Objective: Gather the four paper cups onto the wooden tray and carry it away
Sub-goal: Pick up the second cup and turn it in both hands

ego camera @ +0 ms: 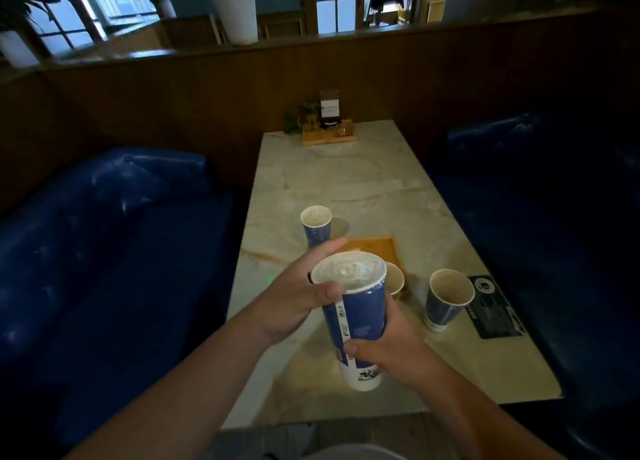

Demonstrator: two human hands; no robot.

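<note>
Both hands hold a tall blue paper cup with a sealed film lid [356, 317] above the near part of the marble table [363, 182]. My left hand [298, 293] wraps the cup near its rim; my right hand [388, 345] grips its lower half. Behind it lies the wooden tray [375, 250], largely hidden by the cup. A small cup [394, 279] peeks out at the tray's near right corner. Another sealed blue cup [316, 225] stands on the table just left of the tray. An open blue cup [446, 298] stands on the table to the right.
Blue padded benches [104, 251] flank the table on both sides. A dark card [491, 307] lies by the right edge. At the far end stands a small wooden holder with a plant and a sign [329, 127], against a wooden partition.
</note>
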